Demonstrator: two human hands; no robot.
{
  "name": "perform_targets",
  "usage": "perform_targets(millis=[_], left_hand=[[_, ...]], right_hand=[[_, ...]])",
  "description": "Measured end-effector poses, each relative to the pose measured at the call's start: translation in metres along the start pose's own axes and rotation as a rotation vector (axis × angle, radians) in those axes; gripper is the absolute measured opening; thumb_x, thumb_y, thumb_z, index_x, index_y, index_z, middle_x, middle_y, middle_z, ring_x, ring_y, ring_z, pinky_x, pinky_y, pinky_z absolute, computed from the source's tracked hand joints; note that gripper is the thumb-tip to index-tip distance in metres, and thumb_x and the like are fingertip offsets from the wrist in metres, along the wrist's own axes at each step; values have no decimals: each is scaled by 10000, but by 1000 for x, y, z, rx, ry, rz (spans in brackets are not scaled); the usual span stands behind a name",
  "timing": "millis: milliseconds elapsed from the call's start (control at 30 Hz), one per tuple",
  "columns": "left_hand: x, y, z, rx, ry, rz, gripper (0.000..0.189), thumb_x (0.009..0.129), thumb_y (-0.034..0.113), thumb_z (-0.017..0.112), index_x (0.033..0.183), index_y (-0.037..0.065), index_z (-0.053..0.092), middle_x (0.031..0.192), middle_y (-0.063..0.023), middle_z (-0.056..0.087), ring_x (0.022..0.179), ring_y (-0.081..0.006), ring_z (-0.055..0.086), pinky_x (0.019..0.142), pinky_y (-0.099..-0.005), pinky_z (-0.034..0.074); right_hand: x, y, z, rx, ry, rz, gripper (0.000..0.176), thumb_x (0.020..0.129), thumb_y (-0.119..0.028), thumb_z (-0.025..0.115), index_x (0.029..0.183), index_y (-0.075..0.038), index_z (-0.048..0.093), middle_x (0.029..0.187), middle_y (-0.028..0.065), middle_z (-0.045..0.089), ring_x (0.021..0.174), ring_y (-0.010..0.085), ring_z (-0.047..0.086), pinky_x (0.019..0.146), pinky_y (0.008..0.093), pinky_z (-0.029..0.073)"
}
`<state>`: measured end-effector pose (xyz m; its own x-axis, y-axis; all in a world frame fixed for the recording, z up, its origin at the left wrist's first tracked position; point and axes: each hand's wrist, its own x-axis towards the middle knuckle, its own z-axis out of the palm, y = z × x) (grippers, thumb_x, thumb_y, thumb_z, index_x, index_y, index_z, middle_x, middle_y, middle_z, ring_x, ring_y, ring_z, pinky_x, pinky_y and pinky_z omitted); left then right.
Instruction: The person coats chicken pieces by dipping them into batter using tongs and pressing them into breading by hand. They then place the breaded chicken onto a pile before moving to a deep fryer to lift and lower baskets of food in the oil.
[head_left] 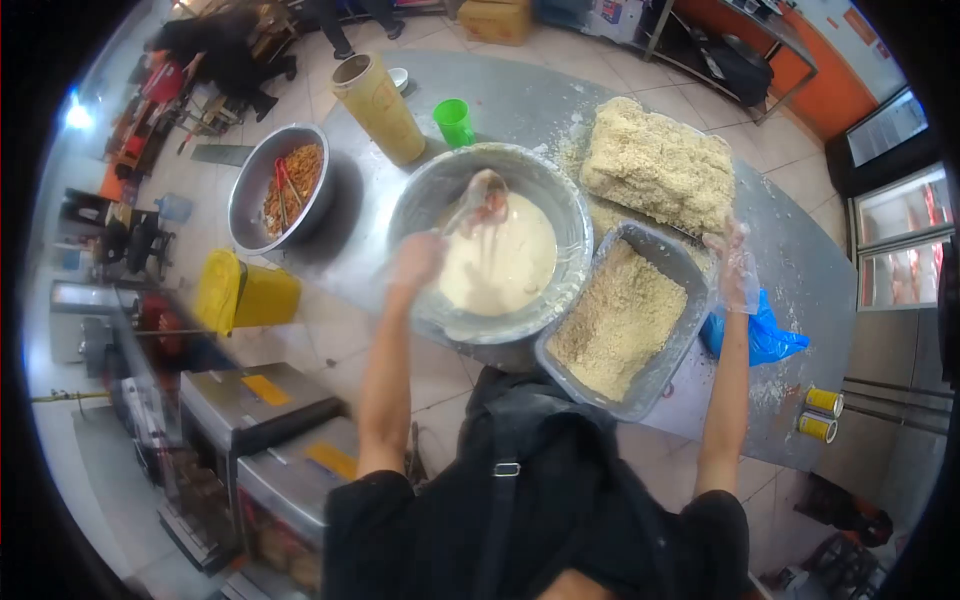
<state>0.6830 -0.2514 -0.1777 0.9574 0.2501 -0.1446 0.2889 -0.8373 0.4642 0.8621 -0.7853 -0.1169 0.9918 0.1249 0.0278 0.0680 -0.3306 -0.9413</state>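
My left hand (pixel 418 262), smeared by motion, is over the left rim of a large grey bowl (pixel 575 222) of pale, runny batter (pixel 515 255). Beside it, above the batter, is a blurred, rounded, glossy shape with reddish patches (pixel 487 196); whether my hand grips it I cannot tell. My right hand (pixel 736 268), in a clear plastic glove, has its fingers spread near the right side of a heap of crumb-coated pieces (pixel 658 165). Between my arms a grey rectangular tub (pixel 694 335) holds loose pale crumbs (pixel 622 325).
A steel bowl (pixel 240 200) of reddish-brown food with red-handled tongs stands at the left. Behind the batter are a tall yellowish container (pixel 380 108) and a green cup (pixel 454 122). A blue plastic bag (pixel 770 335) and two cans (pixel 820 415) lie at the right.
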Motion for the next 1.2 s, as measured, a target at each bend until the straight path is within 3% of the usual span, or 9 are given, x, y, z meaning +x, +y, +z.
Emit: perform_targets(millis=[167, 233, 367, 433, 533, 733, 800, 1033, 1200], left_hand=[[-54, 44, -85, -598, -154, 65, 406, 948, 390, 525, 885, 11, 658, 693, -91, 618, 419, -124, 440, 373, -285, 339], [-69, 65, -110, -712, -410, -382, 460, 953, 447, 513, 887, 14, 654, 664, -39, 572, 402, -60, 329, 343, -221, 227], [-80, 60, -106, -783, -539, -435, 483, 941, 460, 531, 870, -2, 652, 629, -34, 552, 428, -59, 343, 368, -229, 263], [-79, 53, -88, -476, -439, -225, 504, 941, 468, 521, 903, -20, 646, 650, -88, 595, 477, -142, 480, 433, -301, 383], [-79, 37, -53, 325, -165, -101, 498, 955, 423, 481, 946, -52, 631, 804, -218, 664, 740, -359, 662, 674, -461, 513], [-106, 118, -54, 250, -184, -268, 405, 968, 319, 433, 1031, -18, 648, 950, -281, 652, 910, -452, 632, 803, -527, 495], [-96, 101, -41, 266, -253, -262, 390, 964, 318, 447, 1079, 2, 645, 971, -264, 657, 904, -436, 640, 811, -514, 498], [-87, 9, -57, -145, -526, -200, 319, 925, 286, 531, 1124, 74, 662, 979, -180, 688, 863, -386, 650, 831, -452, 501], [-133, 66, -100, 203, 31, -121, 247, 915, 224, 526, 954, 25, 667, 844, -168, 694, 743, -286, 688, 669, -401, 541]], right_hand=[[2, 39, -24, -204, -27, 49, 861, 928, -721, 168, 1516, -97, 240, 1550, 101, 292, 1140, 258, 571, 1039, 455, 349], [-6, 22, -14, -57, -35, 109, 866, 924, -726, 174, 1516, -98, 242, 1557, 103, 275, 1136, 264, 573, 1033, 457, 355], [2, 66, -14, -32, -129, -147, 889, 908, -749, 186, 1515, -103, 247, 1562, 93, 265, 1116, 262, 581, 1018, 445, 369], [-1, 79, -14, -191, -223, -367, 897, 900, -759, 195, 1514, -106, 252, 1563, 94, 263, 1105, 261, 584, 1015, 436, 374], [-9, 58, -2, -250, -180, -201, 896, 900, -757, 226, 1512, -104, 256, 1550, 95, 294, 1075, 256, 596, 982, 409, 409], [-30, 9, 15, 195, -140, 207, 846, 915, -731, 258, 1516, -135, 256, 1526, 76, 348, 1002, 242, 622, 929, 377, 453], [-33, 9, 20, 107, -131, 215, 691, 1015, -559, 184, 1490, -70, 300, 1290, 134, 592, 1100, 242, 598, 967, 364, 437], [-40, 39, 13, 0, -137, 51, 778, 956, -665, 239, 1510, -120, 265, 1548, 94, 296, 1154, 309, 583, 988, 428, 415], [-40, 27, 9, 385, -151, 314, 710, 984, -571, 315, 1512, -100, 250, 1556, 120, 266, 1261, 349, 467, 1084, 478, 301]])
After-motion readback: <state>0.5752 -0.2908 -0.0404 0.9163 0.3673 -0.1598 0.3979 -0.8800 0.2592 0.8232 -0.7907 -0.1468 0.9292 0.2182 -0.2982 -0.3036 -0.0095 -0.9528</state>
